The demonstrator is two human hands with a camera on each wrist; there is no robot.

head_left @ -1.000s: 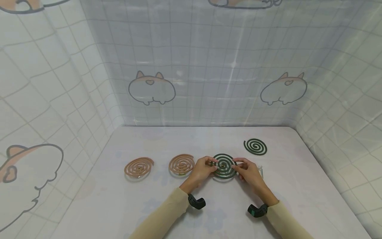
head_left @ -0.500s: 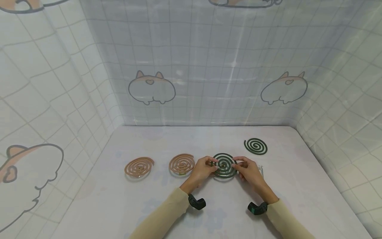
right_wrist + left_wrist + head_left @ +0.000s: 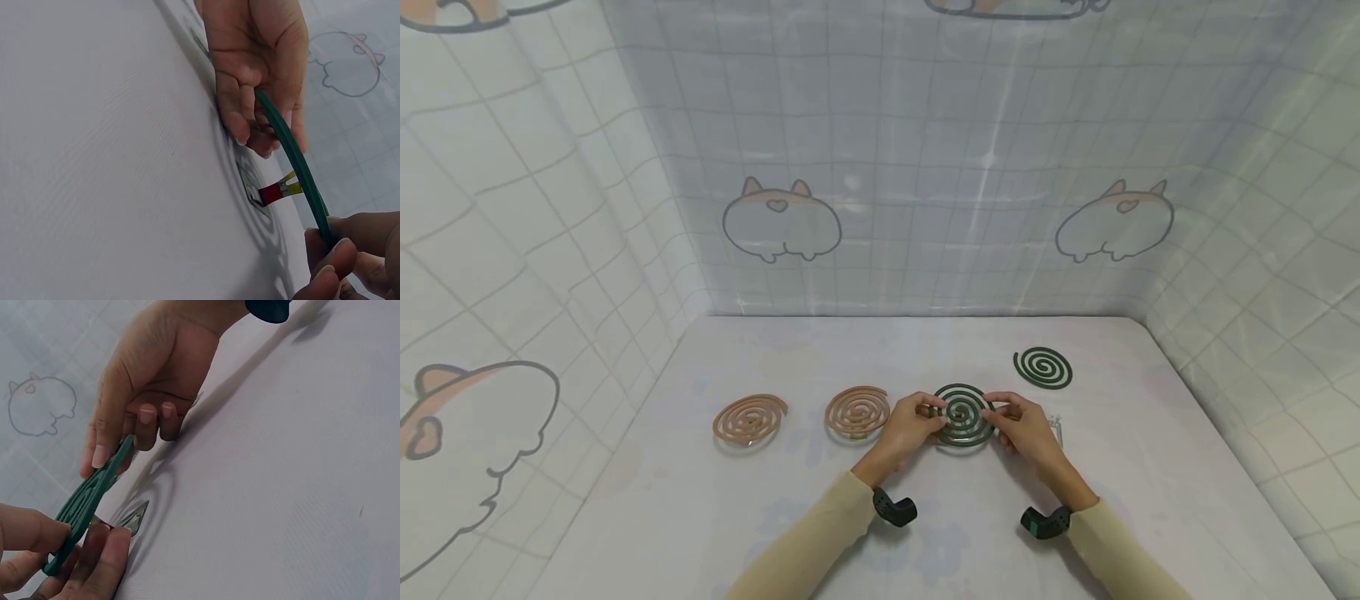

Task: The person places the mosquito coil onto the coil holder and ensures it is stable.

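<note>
A green mosquito coil [image 3: 962,442] lies flat between both hands, raised over the table. My left hand [image 3: 910,431] pinches its left edge between thumb and fingers. On the opposite edge, the thumb and index finger of my right hand [image 3: 1028,431] pinch the coil; its other fingers are loosely curled below. Under the coil a small metal stand [image 3: 251,189] shows in the right wrist view, with a red and yellow upright piece [image 3: 275,190] reaching the coil's underside. The left wrist view shows the coil [image 3: 87,500] edge-on above the same stand [image 3: 139,519].
Two brown coils, a far-left one [image 3: 748,419] and a nearer one [image 3: 857,412], sit raised off the table to the left. Another green coil [image 3: 1042,368] lies at the back right. Small metal pieces [image 3: 1057,428] lie beside my right hand. A patterned cloth wall [image 3: 910,283] encloses the table.
Both hands stay on the green coil, which shifts only very slightly. Nothing else has visibly moved.
</note>
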